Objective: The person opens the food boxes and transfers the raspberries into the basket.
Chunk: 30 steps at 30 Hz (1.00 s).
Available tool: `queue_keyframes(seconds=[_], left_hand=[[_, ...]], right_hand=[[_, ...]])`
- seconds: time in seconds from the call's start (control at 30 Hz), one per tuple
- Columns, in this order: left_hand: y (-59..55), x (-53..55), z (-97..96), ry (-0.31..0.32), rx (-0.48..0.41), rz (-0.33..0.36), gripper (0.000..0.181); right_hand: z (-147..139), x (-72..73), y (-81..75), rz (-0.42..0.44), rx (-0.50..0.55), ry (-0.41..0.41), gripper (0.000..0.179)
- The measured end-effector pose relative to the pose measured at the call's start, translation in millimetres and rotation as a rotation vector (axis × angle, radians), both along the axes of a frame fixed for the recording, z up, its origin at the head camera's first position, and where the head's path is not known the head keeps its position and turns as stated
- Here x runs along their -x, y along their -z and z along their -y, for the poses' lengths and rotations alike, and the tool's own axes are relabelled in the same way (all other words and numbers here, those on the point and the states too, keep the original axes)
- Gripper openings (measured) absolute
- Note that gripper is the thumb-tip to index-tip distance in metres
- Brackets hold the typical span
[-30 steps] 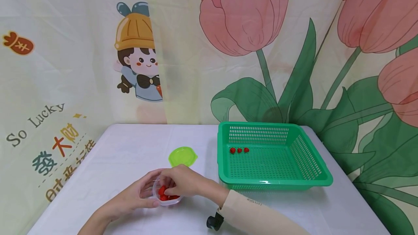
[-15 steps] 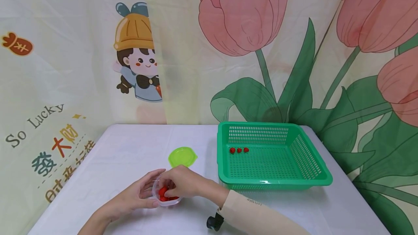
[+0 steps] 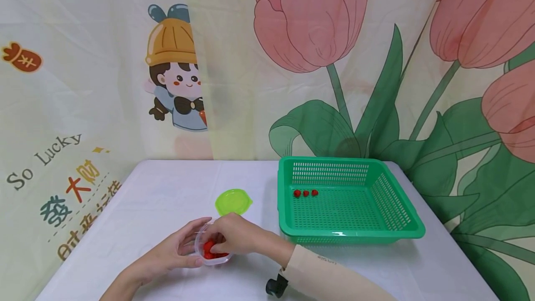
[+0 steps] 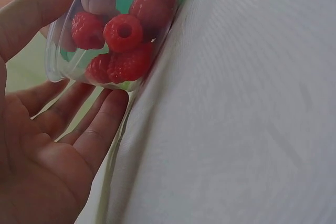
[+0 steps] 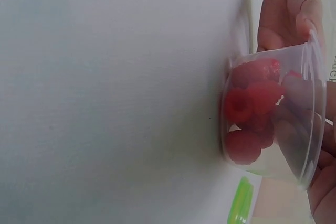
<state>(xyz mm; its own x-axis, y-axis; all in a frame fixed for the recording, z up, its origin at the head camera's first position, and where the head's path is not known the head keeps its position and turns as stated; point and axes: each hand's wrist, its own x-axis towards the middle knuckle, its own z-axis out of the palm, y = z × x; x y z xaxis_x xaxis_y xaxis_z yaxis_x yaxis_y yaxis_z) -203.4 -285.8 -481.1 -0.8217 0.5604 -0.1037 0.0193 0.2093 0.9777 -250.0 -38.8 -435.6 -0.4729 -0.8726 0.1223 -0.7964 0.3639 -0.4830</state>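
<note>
Red, bumpy raspberries (image 4: 116,41) lie in a clear plastic tub (image 5: 278,165), left hand's (image 3: 173,251) fingers curved round it, right hand's (image 3: 236,233) grip unclear.

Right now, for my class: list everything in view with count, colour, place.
Cloth-covered table: one, white, across lower view
Rectangular perforated plastic basket: one, green, table's right
Basket raspberries: three, red, row at back left
Flat plastic lid: one, lime, left of basket
Round plastic cup: one, clear, in front of lid
Cup raspberries: several, red, inside, count unclear
Cloth backdrop with pink tulips: one, cream, behind table
Printed cartoon figure: one, yellow-hatted, backdrop's left half
Printed pouch: one, red-brown, far left
Printed lettering: several, mixed colours, lower left
Left hand: one, bare, curved round cup's left
Right hand: one, bare, fingers inside cup
Sleeve: one, beige, right forearm
Cylindrical device: one, black, below right wrist
</note>
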Motion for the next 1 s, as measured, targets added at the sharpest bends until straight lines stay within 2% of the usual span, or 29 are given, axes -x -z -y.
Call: queue_keyframes(seconds=[0.27, 0.6, 0.8, 1.0], left_hand=[[0.3, 1.4, -0.7, -0.002, 0.017, 0.005, 0.090], [-2.1, 0.5, -2.9, -0.045, 0.059, 0.005, 0.087], [-1.6, 0.1, -2.7, -0.049, 0.058, 0.010, 0.086], [0.7, -0.3, -1.6, -0.046, 0.063, -0.008, 0.086]], right_hand=[[-18, -3.3, -17.7, 0.014, -0.004, 0.017, 0.021], [-63, 1.6, -62.3, 0.073, 0.055, 0.056, 0.018], [-104, 13.3, -95.4, 0.132, 0.077, 0.097, 0.018], [-152, 36.6, -117.2, 0.084, 0.070, 0.169, 0.017]])
